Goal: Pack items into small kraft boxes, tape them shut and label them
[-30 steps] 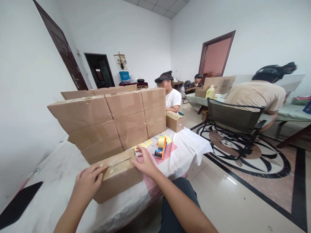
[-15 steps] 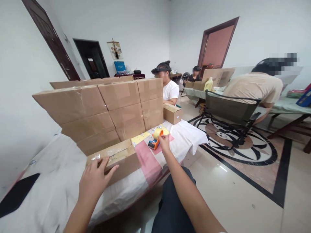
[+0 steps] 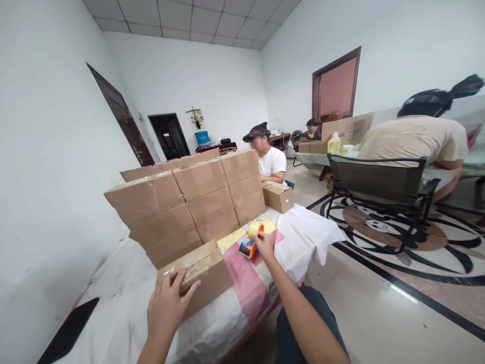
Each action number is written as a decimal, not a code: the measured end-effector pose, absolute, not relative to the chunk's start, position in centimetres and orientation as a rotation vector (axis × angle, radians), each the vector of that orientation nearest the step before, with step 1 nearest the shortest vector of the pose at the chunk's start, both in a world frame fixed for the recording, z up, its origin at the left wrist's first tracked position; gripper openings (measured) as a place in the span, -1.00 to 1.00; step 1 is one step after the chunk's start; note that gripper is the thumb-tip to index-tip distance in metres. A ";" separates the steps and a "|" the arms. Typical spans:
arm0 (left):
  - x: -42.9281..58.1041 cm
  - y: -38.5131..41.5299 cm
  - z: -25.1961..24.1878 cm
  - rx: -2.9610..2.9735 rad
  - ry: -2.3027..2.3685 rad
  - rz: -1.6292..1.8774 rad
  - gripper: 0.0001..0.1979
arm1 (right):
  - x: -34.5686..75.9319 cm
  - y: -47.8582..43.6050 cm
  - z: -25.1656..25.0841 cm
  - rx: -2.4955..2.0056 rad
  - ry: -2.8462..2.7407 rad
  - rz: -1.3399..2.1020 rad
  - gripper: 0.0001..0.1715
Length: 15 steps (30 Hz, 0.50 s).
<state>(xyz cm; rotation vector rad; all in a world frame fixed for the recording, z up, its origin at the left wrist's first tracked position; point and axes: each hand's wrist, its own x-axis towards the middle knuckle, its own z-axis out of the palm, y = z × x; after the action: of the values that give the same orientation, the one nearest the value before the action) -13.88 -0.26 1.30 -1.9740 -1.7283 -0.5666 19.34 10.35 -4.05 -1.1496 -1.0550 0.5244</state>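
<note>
A long cardboard box (image 3: 206,280) lies at the table's front, with strips of clear tape across its top. My left hand (image 3: 170,298) rests on the near left end of this box, fingers spread. To the right of the box, my right hand (image 3: 264,245) has its fingers closed on an orange and blue tape dispenser (image 3: 248,248) that carries a yellowish tape roll (image 3: 254,230). The dispenser is at the cloth, apart from the box; whether it touches the cloth I cannot tell.
Stacked cardboard boxes (image 3: 204,202) stand behind the long box. A smaller box (image 3: 278,196) sits at the table's far right corner, near a seated person in white (image 3: 273,162). A black flat object (image 3: 70,331) lies at left. Another person's chair (image 3: 379,187) stands at right.
My view has tilted up and shifted left, so the scene sits lower and further right. Both hands keep their places, the left on the box and the right on the tape dispenser.
</note>
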 end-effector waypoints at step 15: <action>-11.3 -1.3 2.5 -2.021 -1.681 -0.949 -0.59 | 16.3 3.8 -0.1 -0.789 -1.110 0.593 -0.67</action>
<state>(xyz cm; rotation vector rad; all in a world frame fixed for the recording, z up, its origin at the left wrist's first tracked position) -11.28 -1.29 2.46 -2.0206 -1.6808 -0.9492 16.29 3.76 -0.10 -0.7886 -1.1104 0.5931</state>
